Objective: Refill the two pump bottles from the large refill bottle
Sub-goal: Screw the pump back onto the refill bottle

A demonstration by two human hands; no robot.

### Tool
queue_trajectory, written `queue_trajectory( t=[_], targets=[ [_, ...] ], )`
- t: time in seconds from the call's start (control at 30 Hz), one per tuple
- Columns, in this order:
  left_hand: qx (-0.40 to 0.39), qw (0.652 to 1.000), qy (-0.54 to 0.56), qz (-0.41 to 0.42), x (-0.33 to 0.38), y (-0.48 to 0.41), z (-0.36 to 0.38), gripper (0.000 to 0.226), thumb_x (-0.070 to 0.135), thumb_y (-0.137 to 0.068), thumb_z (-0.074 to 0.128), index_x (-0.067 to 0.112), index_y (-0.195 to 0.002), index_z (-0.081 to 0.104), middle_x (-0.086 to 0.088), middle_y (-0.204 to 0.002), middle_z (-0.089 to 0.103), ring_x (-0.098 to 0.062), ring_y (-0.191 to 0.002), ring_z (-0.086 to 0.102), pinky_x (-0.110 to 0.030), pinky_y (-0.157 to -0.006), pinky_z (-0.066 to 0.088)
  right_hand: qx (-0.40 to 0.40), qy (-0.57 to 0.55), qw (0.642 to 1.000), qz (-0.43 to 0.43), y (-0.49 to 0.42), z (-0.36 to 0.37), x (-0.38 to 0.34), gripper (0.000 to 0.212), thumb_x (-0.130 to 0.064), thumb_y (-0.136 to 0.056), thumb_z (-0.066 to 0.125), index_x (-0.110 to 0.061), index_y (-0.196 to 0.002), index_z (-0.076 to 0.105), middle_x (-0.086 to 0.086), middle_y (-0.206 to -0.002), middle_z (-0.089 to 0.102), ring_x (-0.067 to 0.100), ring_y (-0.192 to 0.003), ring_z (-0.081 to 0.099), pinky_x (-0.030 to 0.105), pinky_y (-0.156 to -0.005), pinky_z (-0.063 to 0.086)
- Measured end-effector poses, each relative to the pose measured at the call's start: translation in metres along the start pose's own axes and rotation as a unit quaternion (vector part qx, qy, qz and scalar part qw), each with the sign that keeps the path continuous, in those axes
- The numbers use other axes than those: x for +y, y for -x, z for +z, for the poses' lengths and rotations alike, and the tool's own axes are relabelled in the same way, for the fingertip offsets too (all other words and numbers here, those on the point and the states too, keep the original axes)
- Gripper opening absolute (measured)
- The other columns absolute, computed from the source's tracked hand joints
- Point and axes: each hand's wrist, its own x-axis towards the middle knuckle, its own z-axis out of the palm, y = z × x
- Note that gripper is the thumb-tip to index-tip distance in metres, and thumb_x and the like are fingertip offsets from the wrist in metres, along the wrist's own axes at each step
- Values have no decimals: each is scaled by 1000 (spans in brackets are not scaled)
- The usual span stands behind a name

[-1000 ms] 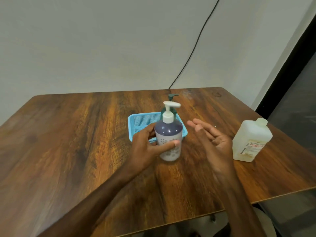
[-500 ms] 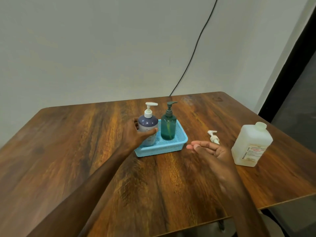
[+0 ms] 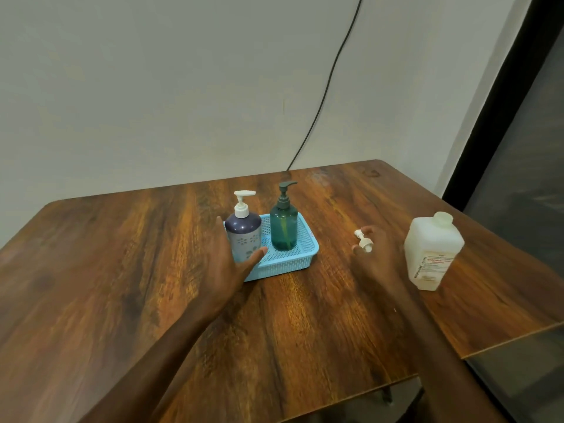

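A purple pump bottle with a white pump and a green pump bottle with a dark pump stand upright in a light blue basket. My left hand lies against the purple bottle's left side, fingers straight behind it and thumb stretched across its base. The large white refill bottle stands upright at the right, a bare neck on top. Between basket and refill bottle a small loose white pump head lies on the table, and my right hand pinches it between thumb and fingertip.
The wooden table ends close behind the refill bottle on the right and near my body at the front. A black cable runs down the wall to the table's back edge. A dark door frame stands at the right.
My left hand carried the purple bottle from the table front into the basket and has loosened its hold. My right hand moved right and forward onto the loose pump head.
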Motion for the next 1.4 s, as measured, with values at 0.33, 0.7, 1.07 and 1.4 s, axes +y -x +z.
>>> queue_trajectory(
  t=[0.33,0.7,1.07,1.4],
  targets=[
    [82,992,-23,97,33,97,20,80,24,-93,76,27,-159,31,8,-167,29,-10,-156,23,-34,-125,21,-54,38,998,-16,-12,14,14,15,-22,-92,70,-29,-100,58,-2,-121,63,9,-93,54,23,-84,46],
    [-180,974,21,137,100,68,87,43,40,-98,68,31,-137,52,15,-137,57,4,-121,50,-31,-111,46,44,-180,980,-76,32,-84,-10,42,-18,-85,79,-23,-123,63,-13,-116,65,-1,-94,63,11,-74,49],
    [-328,921,61,199,179,11,192,102,28,-76,92,23,-154,26,0,-151,46,-18,-135,50,-37,-110,50,120,-208,967,-80,57,-154,20,38,-23,-89,74,-22,-126,64,-14,-117,63,-3,-91,64,10,-65,54],
    [-274,936,132,179,170,13,194,81,37,-79,90,30,-142,40,9,-137,57,-8,-119,60,-29,-96,58,113,-239,962,-64,59,-158,21,42,-23,-88,75,-19,-129,65,-8,-122,68,-3,-94,67,14,-68,57]
  ],
)
